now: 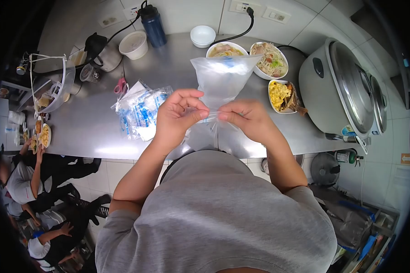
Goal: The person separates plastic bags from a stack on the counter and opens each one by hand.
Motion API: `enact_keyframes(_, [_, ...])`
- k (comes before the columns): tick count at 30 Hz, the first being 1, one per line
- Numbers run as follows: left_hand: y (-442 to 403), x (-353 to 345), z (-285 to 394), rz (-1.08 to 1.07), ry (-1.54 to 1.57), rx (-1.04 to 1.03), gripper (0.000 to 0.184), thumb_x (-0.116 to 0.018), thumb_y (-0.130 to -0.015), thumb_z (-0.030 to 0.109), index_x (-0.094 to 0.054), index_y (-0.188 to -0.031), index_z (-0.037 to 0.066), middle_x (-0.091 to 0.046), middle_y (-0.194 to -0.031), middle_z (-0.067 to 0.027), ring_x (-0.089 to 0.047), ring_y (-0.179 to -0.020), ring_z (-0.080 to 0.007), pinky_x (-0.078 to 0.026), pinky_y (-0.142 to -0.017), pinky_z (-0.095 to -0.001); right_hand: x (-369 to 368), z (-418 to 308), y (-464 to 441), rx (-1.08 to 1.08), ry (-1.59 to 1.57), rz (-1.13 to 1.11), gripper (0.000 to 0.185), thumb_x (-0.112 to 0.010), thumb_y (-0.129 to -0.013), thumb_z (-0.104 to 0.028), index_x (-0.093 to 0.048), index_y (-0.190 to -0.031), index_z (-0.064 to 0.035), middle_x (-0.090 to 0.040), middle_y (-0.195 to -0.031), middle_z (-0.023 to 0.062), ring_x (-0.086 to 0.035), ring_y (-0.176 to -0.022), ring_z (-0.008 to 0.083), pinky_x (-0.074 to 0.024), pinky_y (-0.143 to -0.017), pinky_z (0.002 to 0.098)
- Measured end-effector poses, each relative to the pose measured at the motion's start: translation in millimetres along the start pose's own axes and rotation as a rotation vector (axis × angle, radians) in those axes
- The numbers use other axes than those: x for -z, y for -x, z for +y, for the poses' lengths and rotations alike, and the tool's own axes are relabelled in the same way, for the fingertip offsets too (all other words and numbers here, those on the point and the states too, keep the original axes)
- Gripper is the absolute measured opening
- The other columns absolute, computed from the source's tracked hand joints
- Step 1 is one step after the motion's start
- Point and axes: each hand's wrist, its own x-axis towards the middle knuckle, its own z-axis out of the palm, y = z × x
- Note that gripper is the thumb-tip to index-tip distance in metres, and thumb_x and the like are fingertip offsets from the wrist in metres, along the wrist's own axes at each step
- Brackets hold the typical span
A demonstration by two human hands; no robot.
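Note:
Both hands meet at a clear plastic bag, whose puffed upper part leans away from me over the steel counter. My left hand pinches the gathered plastic between thumb and forefinger, its other fingers curled. From the other side, my right hand pinches the same gathered part. Below the fingers the loose end of the bag hangs toward the counter's edge. What the bag contains, if anything, I cannot make out. Beside my left hand lies a pile of plastic bags with blue print.
Bowls of noodle soup and noodles with vegetables stand behind the bag. Nearer are a bowl of egg and a large cooker. Pink scissors, a tub and a blue bottle stand left. Several people are at far left.

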Motion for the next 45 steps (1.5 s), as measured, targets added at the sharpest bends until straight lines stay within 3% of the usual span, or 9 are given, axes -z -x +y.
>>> enact_keyframes(10, [-5,-16,22,-0.045,-0.127,-0.068,0.049,-0.066,-0.074,-0.007,-0.051,-0.119,0.003,-0.062,-0.083,-0.0034,-0.055,-0.072,-0.0064,-0.047,-0.068,-0.0202,24,-13,7,0.216,0.22,0.07,0.008,-0.064,-0.08,-0.011,-0.063,-0.078,-0.0031,-0.061,-0.073,0.0054,-0.056,-0.07,0.0168,-0.0439,-0.066,0.0282])
enact_keyframes(13, [-5,-16,20,-0.031,-0.107,-0.035,0.035,-0.066,-0.076,-0.002,-0.057,-0.11,0.002,-0.062,-0.079,-0.0017,-0.053,-0.068,-0.0053,-0.046,-0.067,-0.0192,21,-13,-3,0.575,0.293,0.239,0.008,-0.061,-0.081,-0.006,-0.061,-0.075,-0.0011,-0.061,-0.075,0.0059,-0.055,-0.071,0.0153,-0.0436,-0.067,0.0278])
enact_keyframes(19, [-14,-21,12,-0.23,-0.088,0.239,0.024,-0.061,-0.085,0.019,-0.058,-0.068,0.003,-0.057,-0.062,-0.0005,-0.055,-0.062,-0.0074,-0.044,-0.057,-0.021,37,-7,10,-0.109,-0.996,-0.202,0.011,-0.056,-0.084,-0.008,-0.059,-0.083,0.0024,-0.06,-0.076,0.0069,-0.055,-0.074,0.0113,-0.0438,-0.07,0.0261])
enact_keyframes(24, [-41,8,34,-0.633,0.627,0.336,0.017,-0.056,-0.087,0.014,-0.059,-0.077,0.001,-0.06,-0.067,-0.0059,-0.061,-0.065,-0.0139,-0.049,-0.057,-0.0265,64,-22,0,-0.071,-0.945,-0.345,0.015,-0.055,-0.085,-0.014,-0.057,-0.083,0.001,-0.059,-0.074,0.0049,-0.056,-0.068,0.0099,-0.0464,-0.062,0.0242])
enact_keyframes(29, [-104,22,23,-0.288,0.677,0.497,0.021,-0.054,-0.087,0.012,-0.056,-0.101,-0.003,-0.063,-0.083,-0.009,-0.063,-0.072,-0.0167,-0.052,-0.06,-0.031,63,-43,-52,-0.32,-0.796,0.469,0.012,-0.054,-0.084,-0.011,-0.058,-0.083,0.0002,-0.058,-0.067,0.0053,-0.054,-0.052,0.0125,-0.0499,-0.052,0.0297])
enact_keyframes(31, [-110,29,-21,-0.073,0.633,0.49,0.026,-0.054,-0.086,0.013,-0.055,-0.105,-0.004,-0.064,-0.086,-0.0089,-0.063,-0.072,-0.0169,-0.053,-0.061,-0.0314,49,14,-56,-0.334,-0.645,0.433,0.014,-0.051,-0.085,-0.01,-0.059,-0.088,0.0006,-0.059,-0.07,0.0065,-0.055,-0.054,0.013,-0.0489,-0.051,0.0278])
enact_keyframes(36, [-94,35,-83,0.215,0.293,0.564,0.026,-0.057,-0.083,0.016,-0.059,-0.101,-0.004,-0.065,-0.087,-0.0113,-0.065,-0.078,-0.018,-0.053,-0.065,-0.0314,18,105,-63,-0.486,-0.772,0.321,0.021,-0.046,-0.086,-0.011,-0.059,-0.097,0.0009,-0.062,-0.075,0.0092,-0.06,-0.06,0.0148,-0.0473,-0.046,0.0279])
enact_keyframes(42, [-118,43,-128,0.079,-0.998,-0.348,0.021,-0.055,-0.08,0.012,-0.062,-0.093,-0.003,-0.065,-0.078,-0.0145,-0.065,-0.071,-0.0202,-0.05,-0.051,-0.0289,14,95,-82,-0.268,-0.239,0.404,0.016,-0.053,-0.083,-0.014,-0.059,-0.092,-0.0021,-0.06,-0.068,0.0074,-0.054,-0.047,0.0121,-0.0371,-0.034,0.0246])
enact_keyframes(45, [-112,35,-111,0.069,-0.399,0.373,0.028,-0.054,-0.08,0.011,-0.058,-0.105,-0.002,-0.065,-0.085,-0.0148,-0.065,-0.071,-0.0236,-0.051,-0.054,-0.0331,17,105,-88,-0.551,-0.339,0.298,0.014,-0.055,-0.083,-0.014,-0.059,-0.09,-0.0031,-0.059,-0.064,0.0063,-0.049,-0.042,0.0106,-0.0318,-0.031,0.0232])
